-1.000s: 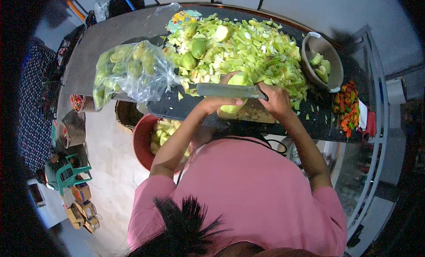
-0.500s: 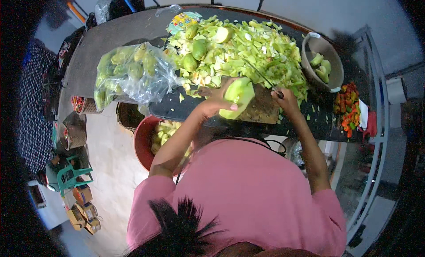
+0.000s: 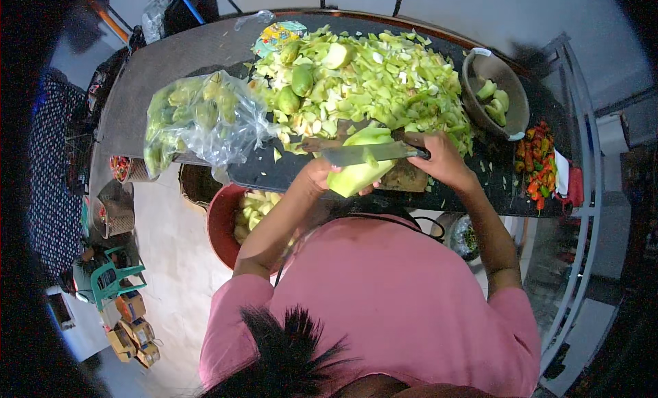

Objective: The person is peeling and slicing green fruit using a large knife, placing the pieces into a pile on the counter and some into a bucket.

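Peeled green mango (image 3: 358, 170) in curled left hand (image 3: 321, 176), knife (image 3: 363, 153) across.

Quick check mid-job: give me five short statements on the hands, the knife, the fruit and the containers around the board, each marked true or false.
1. The right hand grips the knife. True.
2. The left hand holds a red fruit. False: it holds a pale green fruit.
3. The clear bag of green fruit lies left of the peel heap. True.
4. The grey bowl is empty. False: it holds green pieces.
5. The red tub sits on the tabletop. False: it is below the table edge.
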Available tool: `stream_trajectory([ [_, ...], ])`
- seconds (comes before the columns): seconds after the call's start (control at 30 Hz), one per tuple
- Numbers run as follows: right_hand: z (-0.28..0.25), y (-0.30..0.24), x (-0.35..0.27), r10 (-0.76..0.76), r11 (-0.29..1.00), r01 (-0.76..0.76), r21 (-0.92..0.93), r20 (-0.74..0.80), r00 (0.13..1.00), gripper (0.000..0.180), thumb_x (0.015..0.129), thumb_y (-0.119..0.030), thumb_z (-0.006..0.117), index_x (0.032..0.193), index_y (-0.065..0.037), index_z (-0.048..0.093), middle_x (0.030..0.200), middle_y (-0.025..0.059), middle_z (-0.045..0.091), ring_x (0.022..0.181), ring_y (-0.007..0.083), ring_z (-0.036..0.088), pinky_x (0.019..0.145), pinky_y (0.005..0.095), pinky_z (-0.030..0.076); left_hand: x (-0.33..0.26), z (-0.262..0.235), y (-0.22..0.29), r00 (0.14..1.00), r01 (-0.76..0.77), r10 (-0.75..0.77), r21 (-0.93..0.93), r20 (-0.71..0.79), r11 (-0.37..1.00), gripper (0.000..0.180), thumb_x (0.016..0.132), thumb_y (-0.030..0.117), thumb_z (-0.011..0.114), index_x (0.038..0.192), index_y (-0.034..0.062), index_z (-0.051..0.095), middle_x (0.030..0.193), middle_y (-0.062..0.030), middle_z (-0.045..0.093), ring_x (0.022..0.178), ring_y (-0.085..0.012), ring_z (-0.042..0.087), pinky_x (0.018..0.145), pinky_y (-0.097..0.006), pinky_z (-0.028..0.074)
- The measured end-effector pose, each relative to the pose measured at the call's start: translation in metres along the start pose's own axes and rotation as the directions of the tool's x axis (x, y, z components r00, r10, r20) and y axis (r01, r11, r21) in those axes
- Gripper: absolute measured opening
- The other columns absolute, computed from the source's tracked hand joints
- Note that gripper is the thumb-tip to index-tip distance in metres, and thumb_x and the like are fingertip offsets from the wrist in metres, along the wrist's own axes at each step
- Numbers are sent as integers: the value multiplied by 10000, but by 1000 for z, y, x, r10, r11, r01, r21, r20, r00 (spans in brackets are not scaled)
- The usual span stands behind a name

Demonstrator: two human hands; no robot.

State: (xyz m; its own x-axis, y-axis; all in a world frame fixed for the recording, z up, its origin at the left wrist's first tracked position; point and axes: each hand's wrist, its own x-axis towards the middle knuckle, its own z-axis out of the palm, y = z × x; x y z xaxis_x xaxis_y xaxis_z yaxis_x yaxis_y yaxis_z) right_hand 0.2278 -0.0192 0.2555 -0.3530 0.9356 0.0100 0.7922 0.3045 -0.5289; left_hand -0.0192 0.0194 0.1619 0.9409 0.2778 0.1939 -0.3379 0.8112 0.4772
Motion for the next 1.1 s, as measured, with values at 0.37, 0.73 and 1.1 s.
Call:
stream_trajectory([
  [0.37, 76, 36, 7, 251, 966, -211, 150, -350, 902, 300, 783, -270, 618, 842, 22, 580, 668, 212, 544, 641, 364, 574, 574, 420, 418, 5, 11, -9, 941, -77, 82, 26, -327, 997, 775, 729, 306, 715, 1326, -7, 332, 1154, -206, 541, 990, -334, 596, 773, -406, 536],
  [0.73, 48, 63, -2, 452, 763, -265, 589, -193, 871, 235, 817, -228, 651, 813, 5, 623, 661, 20, 592, 610, 100, 544, 577, 264, 433, 17, 10, 1, 983, -132, 112, -136, -142, 982, 901, 673, 516, 723, 1367, 101, 327, 1283, -180, 446, 1024, -380, 540, 737, -407, 519],
  [1.1, -3, -4, -18, 271, 770, -290, 569, 119, 955, 286, 832, -324, 662, 825, -55, 566, 551, -47, 463, 451, 34, 401, 393, 214, 278, 5, 14, 4, 997, -68, 69, -26, 28, 997, 976, 648, 564, 704, 1377, 61, 293, 1227, -231, 471, 971, -375, 568, 631, -414, 531],
])
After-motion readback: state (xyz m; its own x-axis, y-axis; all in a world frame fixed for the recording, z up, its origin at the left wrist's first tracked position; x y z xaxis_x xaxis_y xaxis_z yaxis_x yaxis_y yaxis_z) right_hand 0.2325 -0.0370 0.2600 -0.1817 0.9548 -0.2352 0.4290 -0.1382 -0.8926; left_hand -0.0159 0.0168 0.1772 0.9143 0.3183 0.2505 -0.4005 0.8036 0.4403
